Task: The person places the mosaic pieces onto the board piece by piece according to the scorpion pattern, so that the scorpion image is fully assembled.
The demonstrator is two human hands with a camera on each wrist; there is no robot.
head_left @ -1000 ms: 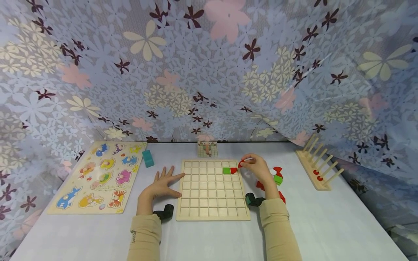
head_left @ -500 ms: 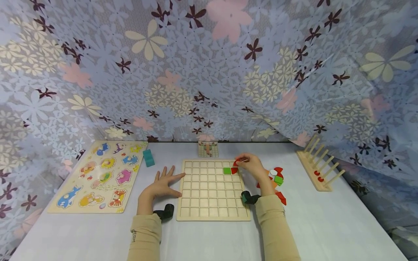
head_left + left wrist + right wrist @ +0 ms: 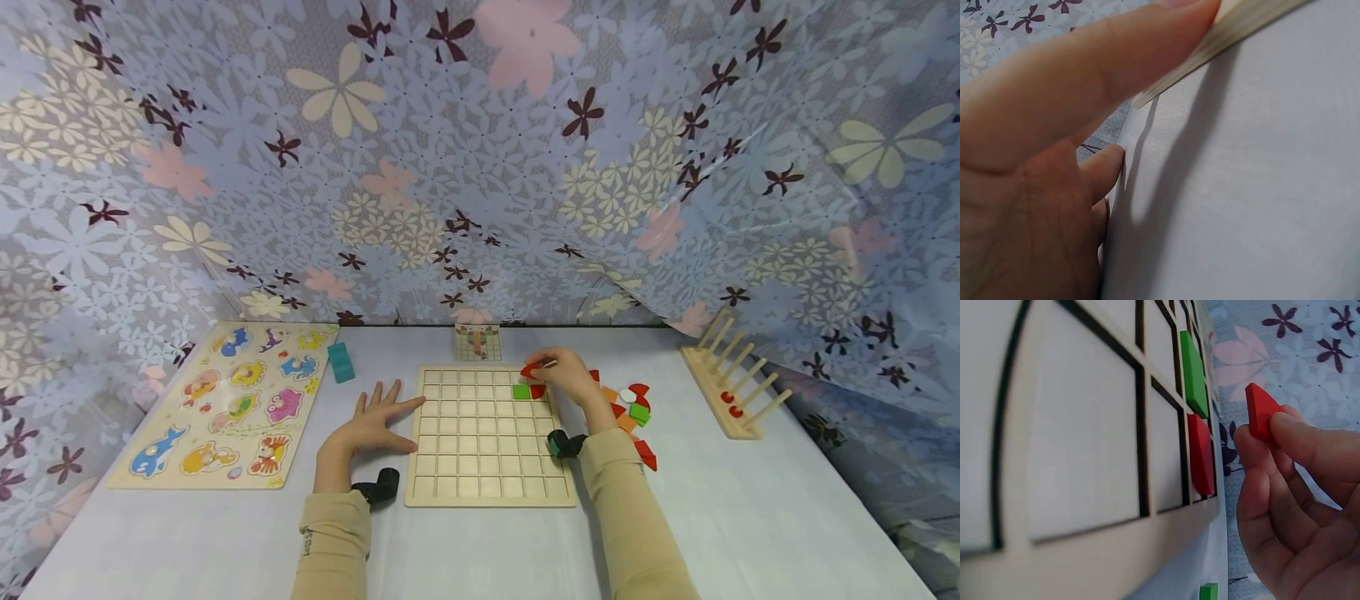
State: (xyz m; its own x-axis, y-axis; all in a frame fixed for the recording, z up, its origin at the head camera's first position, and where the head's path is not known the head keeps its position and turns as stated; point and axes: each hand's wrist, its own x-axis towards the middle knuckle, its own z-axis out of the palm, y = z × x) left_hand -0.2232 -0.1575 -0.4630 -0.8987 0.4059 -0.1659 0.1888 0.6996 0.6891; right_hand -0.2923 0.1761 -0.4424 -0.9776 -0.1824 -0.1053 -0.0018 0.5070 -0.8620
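A wooden grid board [image 3: 462, 431] lies on the table in front of me. A green square tile [image 3: 521, 392] and a red quarter-round tile [image 3: 537, 391] sit side by side in cells near its far right corner. Between thumb and fingers my right hand [image 3: 572, 377] pinches another red quarter-round tile [image 3: 1261, 415], held above the board's far edge by that corner. My left hand [image 3: 371, 429] is spread beside the board, its thumb and forefinger touching the left edge. The left wrist view shows mostly that thumb [image 3: 1085, 81] against the wooden edge.
Loose red, orange, white and green tiles, one a green tile [image 3: 639, 413], lie right of the board. A small patterned card [image 3: 477, 342] stands behind it. A sea-animal puzzle board [image 3: 168, 400] and teal block [image 3: 340, 362] lie left; a pegged wooden stand [image 3: 722, 393] is far right.
My right hand has carried the red tile leftward, from beyond the board's right edge to over its far right corner. My left hand has stayed in place.
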